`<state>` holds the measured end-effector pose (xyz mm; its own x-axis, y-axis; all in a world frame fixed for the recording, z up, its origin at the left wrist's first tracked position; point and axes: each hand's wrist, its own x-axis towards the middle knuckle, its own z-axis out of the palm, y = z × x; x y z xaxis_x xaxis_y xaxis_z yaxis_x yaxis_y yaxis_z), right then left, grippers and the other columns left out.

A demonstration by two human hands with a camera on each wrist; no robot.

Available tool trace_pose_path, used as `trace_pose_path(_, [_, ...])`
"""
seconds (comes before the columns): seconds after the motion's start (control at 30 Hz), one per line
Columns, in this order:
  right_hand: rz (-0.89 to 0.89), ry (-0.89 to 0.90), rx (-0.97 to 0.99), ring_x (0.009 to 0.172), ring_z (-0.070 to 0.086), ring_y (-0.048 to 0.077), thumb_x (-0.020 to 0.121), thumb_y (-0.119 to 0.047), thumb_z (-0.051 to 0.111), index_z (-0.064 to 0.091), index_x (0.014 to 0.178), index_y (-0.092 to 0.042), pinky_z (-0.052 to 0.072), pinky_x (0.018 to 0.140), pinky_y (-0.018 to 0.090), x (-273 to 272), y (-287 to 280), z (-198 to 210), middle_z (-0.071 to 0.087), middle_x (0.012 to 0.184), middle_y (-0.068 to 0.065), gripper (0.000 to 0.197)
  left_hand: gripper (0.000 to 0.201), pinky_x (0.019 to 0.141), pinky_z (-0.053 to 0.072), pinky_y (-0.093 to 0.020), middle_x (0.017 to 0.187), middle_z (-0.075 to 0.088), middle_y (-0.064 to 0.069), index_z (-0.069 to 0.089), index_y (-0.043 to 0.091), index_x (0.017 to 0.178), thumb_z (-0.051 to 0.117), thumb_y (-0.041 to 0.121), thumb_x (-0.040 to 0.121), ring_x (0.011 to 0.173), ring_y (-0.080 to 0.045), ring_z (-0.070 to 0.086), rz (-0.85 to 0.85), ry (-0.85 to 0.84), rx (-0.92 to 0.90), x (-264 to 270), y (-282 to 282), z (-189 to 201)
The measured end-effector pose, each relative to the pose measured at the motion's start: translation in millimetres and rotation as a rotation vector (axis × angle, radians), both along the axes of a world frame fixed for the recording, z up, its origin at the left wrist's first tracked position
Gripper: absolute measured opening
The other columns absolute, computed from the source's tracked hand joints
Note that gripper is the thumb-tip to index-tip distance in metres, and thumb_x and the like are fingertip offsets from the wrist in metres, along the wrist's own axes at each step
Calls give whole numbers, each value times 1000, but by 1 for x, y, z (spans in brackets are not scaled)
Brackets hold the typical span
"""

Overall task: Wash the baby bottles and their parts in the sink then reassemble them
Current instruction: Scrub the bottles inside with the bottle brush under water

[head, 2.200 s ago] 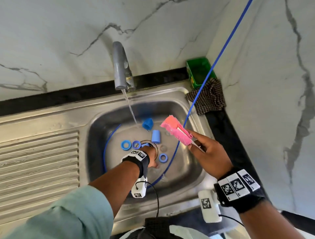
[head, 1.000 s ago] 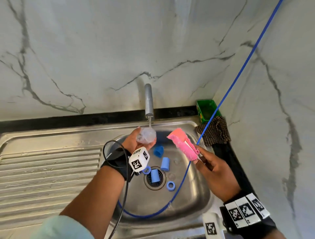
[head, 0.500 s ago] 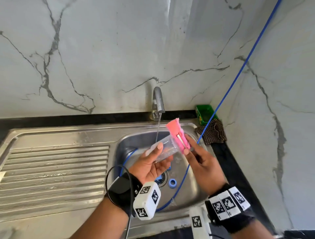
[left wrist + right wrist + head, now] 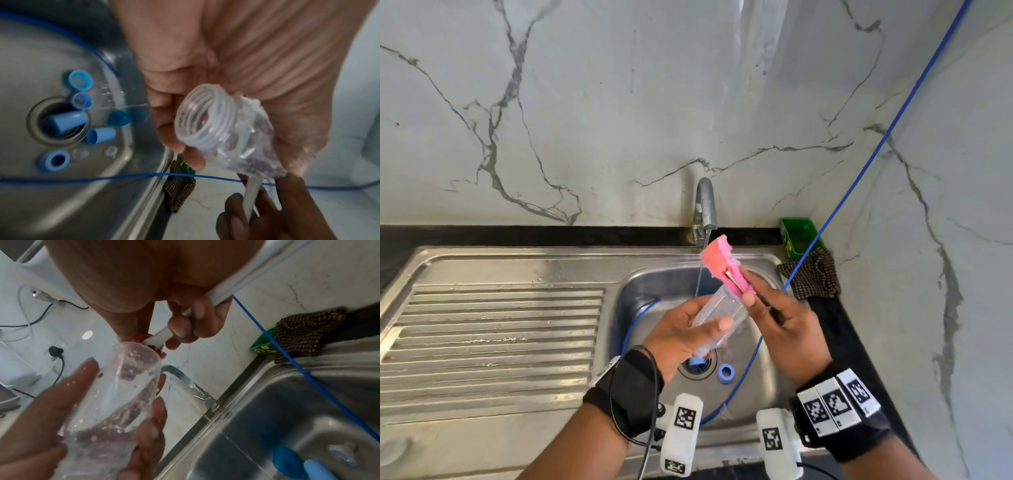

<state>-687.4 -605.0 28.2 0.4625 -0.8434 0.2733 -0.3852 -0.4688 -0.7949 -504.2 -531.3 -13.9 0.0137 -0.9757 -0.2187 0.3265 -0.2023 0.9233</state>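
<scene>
Head view – bottle: a clear baby bottle [image 4: 717,317] is held over the sink [image 4: 763,387], tilted, in the grip of the left hand [image 4: 681,337], whose thumb and fingers are wrapped around it.
Head view – brush: a pink sponge brush [image 4: 724,265] is pinched by its stem in the grip of the right hand [image 4: 787,325]; its sponge head is seen just above the bottle's far end.
Head view – water: a thin stream is seen running from the tap [image 4: 704,209], just behind both grips.
Head view – below the grips: a blue ring [image 4: 726,372] is seen on the basin floor beside the drain [image 4: 697,366].
Left wrist view – bottle: the threaded open neck [image 4: 205,113] is turned toward the camera, with fingers closed along one side.
Left wrist view – parts: blue caps [image 4: 68,122] and rings [image 4: 55,160] are scattered at the drain, well below the grip; one cap is lying in the drain opening.
Right wrist view – brush: the white handle [image 4: 162,335] is clamped between thumb and fingers, with red sponge showing at the bottle's base; whether they touch cannot be told.
Right wrist view – side: a checked cloth [image 4: 308,334] is seen on the tabletop corner beside a green box [image 4: 262,348].
</scene>
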Motion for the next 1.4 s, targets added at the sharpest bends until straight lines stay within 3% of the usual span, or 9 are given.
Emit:
trace_pose_path(0.2, [104,-17,-30,86,61,10,100,-37,60,64,132,-39,44,72,10,-19,-21,-5,57,99,-5,32,43,83,59,-49,96,74,2,66,27,112,78,45,75,88,-22,71,71,-262,-10,-31,-17,12])
trace_pose_path(0.37, [86,-67,73,91,65,9,94,-41,61,68,127,-39,53,80,32,-45,-43,-9,64,99,-10,33,33,78,57,-24,103,75,5,70,30,111,83,33,80,97,-14,71,102,-325,-103,-64,-22,16])
trace_pose_path(0.5, [200,-130,53,86,63,12,94,-28,69,69,127,-33,51,74,20,-49,-39,-6,61,97,-7,33,42,73,53,-20,98,76,2,69,23,108,88,37,74,89,-13,72,195,-325,-111,-73,-27,16])
trace_pose_path(0.63, [173,-159,99,90,65,12,87,-29,76,72,120,-36,52,81,24,-64,-59,-11,63,99,-11,34,45,71,52,-17,97,75,-2,71,19,108,91,31,70,85,-9,69,162,-321,-119,-79,-29,18])
trace_pose_path(0.83, [234,-272,167,73,57,2,81,-24,80,76,113,-33,49,68,22,-63,-50,-5,63,101,-9,34,45,78,52,-21,98,77,1,74,30,99,85,50,60,93,-14,72,205,-315,-158,-78,-31,19])
trace_pose_path(1.0, [186,-265,150,63,54,0,82,-15,81,76,115,-28,44,64,14,-54,-47,0,66,97,-15,36,69,67,49,-17,82,72,14,70,27,101,74,81,58,74,-3,65,177,-337,-182,-72,-29,22])
trace_pose_path(1.13, [221,-276,164,60,50,2,82,-21,78,76,114,-30,46,59,23,-50,-40,3,69,98,-7,33,82,69,52,-17,91,75,11,71,18,109,70,83,59,82,-4,70,192,-342,-214,-57,-22,27])
trace_pose_path(1.27, [137,-233,132,66,56,11,84,-14,79,75,114,-33,48,63,28,-34,-31,1,67,95,-7,36,69,74,51,-20,98,75,9,71,29,112,70,80,65,86,-5,69,155,-363,-201,-49,-16,29])
trace_pose_path(1.4, [196,-268,132,59,50,4,84,-18,80,77,112,-27,45,56,23,-20,-20,8,69,95,-2,30,67,96,52,-35,114,74,7,72,31,113,68,80,68,112,-12,67,162,-397,-215,-23,-11,28])
